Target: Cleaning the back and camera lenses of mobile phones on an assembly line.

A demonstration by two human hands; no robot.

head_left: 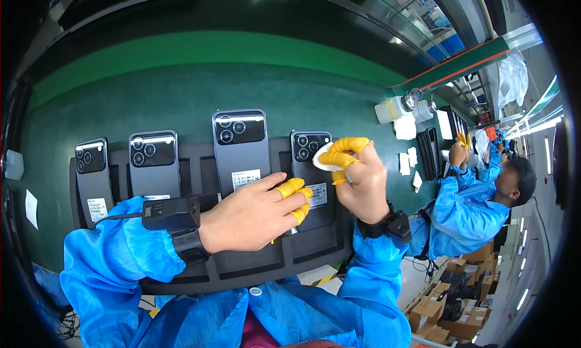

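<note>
Head view: R hand (365,182) is nearly closed, pinching a white pad (327,159) at the camera end of the rightmost phone (309,174), which lies back-up on the dark tray (224,279) between both hands' fingertips. L hand (257,214) is palm-down, fingers loosely bent, no grip seen, tips near that phone's L edge, prob. to steady it; can't tell if pressing. Yellow finger covers (354,144) prob. keep prints off. Another phone (241,157) lies just beyond L hand, two more phones (154,177) farther L, spaced apart, prob. vs. knocks.

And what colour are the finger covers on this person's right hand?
Yellow finger covers, best seen in the head view.
</note>
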